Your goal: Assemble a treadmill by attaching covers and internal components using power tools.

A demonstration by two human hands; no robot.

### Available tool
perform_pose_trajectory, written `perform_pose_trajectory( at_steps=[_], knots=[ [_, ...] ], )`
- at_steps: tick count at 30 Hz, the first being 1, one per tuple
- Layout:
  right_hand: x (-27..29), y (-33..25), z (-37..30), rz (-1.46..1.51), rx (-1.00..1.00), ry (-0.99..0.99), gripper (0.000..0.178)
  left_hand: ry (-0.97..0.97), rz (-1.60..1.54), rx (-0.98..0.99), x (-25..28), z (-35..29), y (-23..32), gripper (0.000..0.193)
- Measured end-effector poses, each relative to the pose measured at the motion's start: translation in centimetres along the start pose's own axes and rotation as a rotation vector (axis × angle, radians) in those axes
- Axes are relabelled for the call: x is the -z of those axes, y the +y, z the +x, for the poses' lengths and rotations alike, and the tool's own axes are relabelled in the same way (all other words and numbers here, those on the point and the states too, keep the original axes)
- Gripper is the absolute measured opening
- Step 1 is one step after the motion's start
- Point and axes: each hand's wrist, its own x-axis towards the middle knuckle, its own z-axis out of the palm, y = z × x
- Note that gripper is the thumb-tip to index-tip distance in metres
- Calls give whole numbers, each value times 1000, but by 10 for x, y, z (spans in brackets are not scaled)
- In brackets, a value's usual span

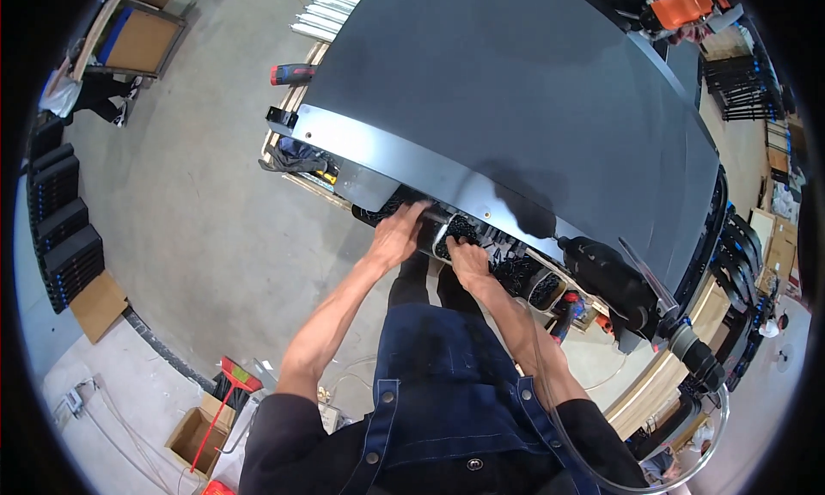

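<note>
My left hand (400,235) reaches to the bins under the front edge of a large dark grey panel. Its fingertips are blurred and partly hidden over a dark bin. Just to the right, my right hand (468,259) dips bent fingers into a white-rimmed bin (440,240) of small black screw-like parts. Those fingers are drawn together; what they hold, if anything, is too small to make out. A bare metal strip (387,155) with holes runs along the edge of the panel (516,82). A black power driver (610,280) rests at the panel's right corner.
A clear hose (724,409) loops from the driver past my right arm. Another red-and-black tool (292,74) lies left of the panel. An orange tool (685,11) is at the far right. Stacked black parts (70,254) line the left side, and a person (99,98) stands far left.
</note>
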Motion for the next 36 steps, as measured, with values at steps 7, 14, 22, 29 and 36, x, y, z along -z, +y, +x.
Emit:
perform_pose_trajectory(
  at_steps=[7, 14, 22, 29, 36],
  knots=[
    [-17, 14, -3, 217, 33, 180, 13, -135, -1052, 703, -8, -101, 41, 41],
    [-5, 33, -25, 754, -94, 188, 26, 85, -1360, 677, -25, -130, 123, 30],
    [119, 24, -166, 1772, 122, -14, 22, 159, -1165, 392, -30, -142, 192, 30],
    [154, 35, -211, 1785, 276, 98, 25, 275, -994, 112, -32, -140, 248, 27],
    [168, 48, -232, 1925, 365, 66, 21, 448, -710, -30, -27, -139, 289, 21]
  ],
)
